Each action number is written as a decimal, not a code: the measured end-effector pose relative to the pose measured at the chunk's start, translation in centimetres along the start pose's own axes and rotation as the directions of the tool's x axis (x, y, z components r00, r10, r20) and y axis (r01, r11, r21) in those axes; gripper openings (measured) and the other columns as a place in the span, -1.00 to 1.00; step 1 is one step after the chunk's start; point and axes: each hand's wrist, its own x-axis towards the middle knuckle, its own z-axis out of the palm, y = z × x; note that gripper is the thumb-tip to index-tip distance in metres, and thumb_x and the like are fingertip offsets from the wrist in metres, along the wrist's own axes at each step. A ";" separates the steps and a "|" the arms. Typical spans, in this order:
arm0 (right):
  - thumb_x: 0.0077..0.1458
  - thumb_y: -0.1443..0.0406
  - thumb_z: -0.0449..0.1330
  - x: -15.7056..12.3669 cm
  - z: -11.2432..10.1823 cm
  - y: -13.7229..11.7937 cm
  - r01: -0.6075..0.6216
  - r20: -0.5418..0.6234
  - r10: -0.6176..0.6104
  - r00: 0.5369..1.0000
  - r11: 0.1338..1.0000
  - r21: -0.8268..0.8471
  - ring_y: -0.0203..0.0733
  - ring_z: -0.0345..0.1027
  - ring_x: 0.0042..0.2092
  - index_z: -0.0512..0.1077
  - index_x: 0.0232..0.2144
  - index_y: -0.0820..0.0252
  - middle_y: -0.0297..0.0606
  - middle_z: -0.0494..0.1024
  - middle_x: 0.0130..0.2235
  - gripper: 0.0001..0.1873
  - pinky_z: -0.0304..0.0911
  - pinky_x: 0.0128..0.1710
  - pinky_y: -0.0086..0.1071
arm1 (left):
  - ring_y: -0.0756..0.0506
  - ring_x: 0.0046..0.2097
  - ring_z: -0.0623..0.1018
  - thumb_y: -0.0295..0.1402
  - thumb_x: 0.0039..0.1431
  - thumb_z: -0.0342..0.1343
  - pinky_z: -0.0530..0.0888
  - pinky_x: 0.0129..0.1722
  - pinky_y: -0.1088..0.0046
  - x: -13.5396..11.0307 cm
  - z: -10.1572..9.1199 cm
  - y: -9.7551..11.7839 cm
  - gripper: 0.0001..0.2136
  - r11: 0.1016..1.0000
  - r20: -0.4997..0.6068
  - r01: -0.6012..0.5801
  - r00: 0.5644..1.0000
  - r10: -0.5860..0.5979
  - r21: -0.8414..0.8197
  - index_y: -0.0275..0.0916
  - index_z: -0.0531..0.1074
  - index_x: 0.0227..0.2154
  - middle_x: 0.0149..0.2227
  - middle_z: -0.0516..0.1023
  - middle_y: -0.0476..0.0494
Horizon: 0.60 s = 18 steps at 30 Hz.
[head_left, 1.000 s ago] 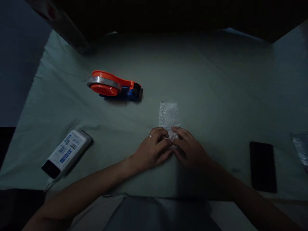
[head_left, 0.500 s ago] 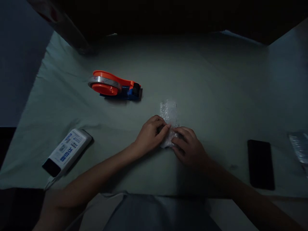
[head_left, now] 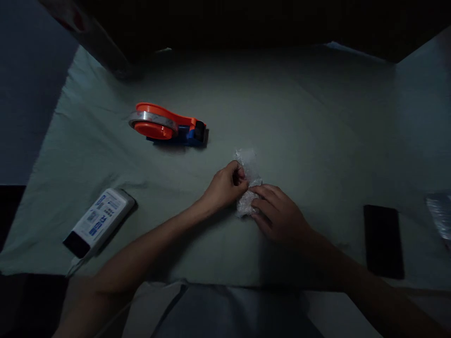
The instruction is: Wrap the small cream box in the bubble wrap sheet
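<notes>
A small piece of bubble wrap lies on the pale green cloth in the middle of the dim scene. My left hand pinches its left edge, with the fingers curled round the wrap. My right hand presses on the near end of the wrap with bent fingers. What is inside the wrap, if anything, is hidden.
An orange and blue tape dispenser lies at the back left. A white boxed item with blue print sits near the left front edge. A black phone lies at the right, and a shiny plastic piece at the far right edge.
My left hand has moved up along the wrap and closed on its left edge. The flat strip of bubble wrap has been folded and bunched up shorter. My right hand has shifted slightly.
</notes>
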 end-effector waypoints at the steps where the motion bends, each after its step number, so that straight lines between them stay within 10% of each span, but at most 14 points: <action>1: 0.08 0.37 0.07 0.1 -0.1 0.1 0.005 0.011 -0.005 1.000 1.000 0.001 0.03 0.26 0.03 0.38 -0.24 0.26 0.03 0.44 -0.03 -0.83 0.29 -0.02 -0.01 | 0.07 -0.45 0.36 -0.49 -0.01 0.07 0.29 -0.42 0.55 0.0 0.0 -0.1 -0.88 1.000 0.013 -0.025 1.000 0.025 -0.006 -0.22 0.23 -0.43 -0.49 0.34 0.10; 8: 0.07 0.37 0.06 0.9 -0.8 0.3 0.014 0.047 -0.015 0.999 1.000 0.025 0.02 0.28 0.00 0.38 -0.23 0.26 0.01 0.45 -0.06 -0.82 0.29 -0.01 0.00 | 0.05 -0.44 0.34 -0.47 0.04 0.07 0.31 -0.40 0.52 -0.3 0.0 -0.6 -0.92 0.984 -0.082 -0.128 0.987 0.139 0.122 -0.23 0.27 -0.44 -0.49 0.35 0.07; 18: 0.09 0.37 0.07 1.8 -1.5 0.8 0.009 0.083 -0.017 0.996 0.996 0.089 0.02 0.27 0.01 0.36 -0.22 0.25 -0.01 0.47 -0.07 -0.82 0.28 -0.01 -0.04 | -0.06 -0.16 0.48 -0.55 0.15 -0.06 0.41 -0.08 0.39 0.2 -0.9 -1.2 -0.75 0.930 0.095 -0.274 0.961 0.258 0.246 -0.30 0.51 -0.23 -0.27 0.51 -0.13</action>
